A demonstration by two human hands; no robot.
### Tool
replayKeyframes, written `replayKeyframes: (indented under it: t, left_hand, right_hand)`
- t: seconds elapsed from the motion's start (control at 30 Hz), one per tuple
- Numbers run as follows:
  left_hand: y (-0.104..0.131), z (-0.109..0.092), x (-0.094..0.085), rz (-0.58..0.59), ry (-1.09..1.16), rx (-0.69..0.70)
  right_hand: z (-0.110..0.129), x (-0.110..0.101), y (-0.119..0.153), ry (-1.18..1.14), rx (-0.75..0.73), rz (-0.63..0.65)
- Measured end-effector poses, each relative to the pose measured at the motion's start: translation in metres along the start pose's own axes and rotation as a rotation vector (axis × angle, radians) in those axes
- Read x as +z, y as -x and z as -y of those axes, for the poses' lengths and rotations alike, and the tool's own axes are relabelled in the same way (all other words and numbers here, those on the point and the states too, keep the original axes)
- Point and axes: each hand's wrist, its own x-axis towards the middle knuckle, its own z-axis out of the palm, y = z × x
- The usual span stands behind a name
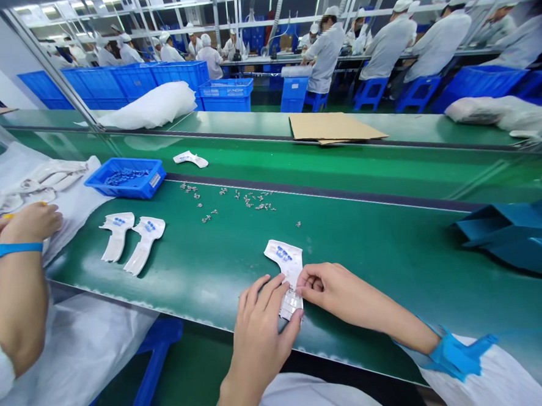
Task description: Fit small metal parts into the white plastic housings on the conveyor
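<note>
A white plastic gun-shaped housing half (289,260) with blue pieces at its head lies on the green bench in front of me. My left hand (264,323) grips its handle end between fingers and thumb, against the bench. At the handle's right edge, the fingertips of my right hand (324,285) are pinched together; whatever they hold is too small or hidden to tell. Beyond the housing are scattered small metal parts (259,200), with one lone metal piece (298,224) nearer to it. Two similar housing halves (142,241) lie to the left.
A blue tray (135,192) of small blue parts stands back left, near another white housing piece (190,159). At far left a co-worker's hand (33,223) is over white plastic wrapping. Teal bins (520,230) sit at right; cardboard sheets (335,127) lie on the far ledge.
</note>
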Motion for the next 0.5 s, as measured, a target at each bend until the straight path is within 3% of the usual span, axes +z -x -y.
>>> replayKeyframes:
  t: [0.33, 0.5]
  left_hand:
    - [-0.005, 0.000, -0.004, 0.074, 0.043, -0.007]
    - [-0.006, 0.003, -0.005, 0.072, 0.090, -0.008]
  right_hand:
    - [-0.017, 0.003, -0.018, -0.213, 0.084, 0.103]
    - [-0.016, 0.007, -0.014, -0.377, 0.100, 0.090]
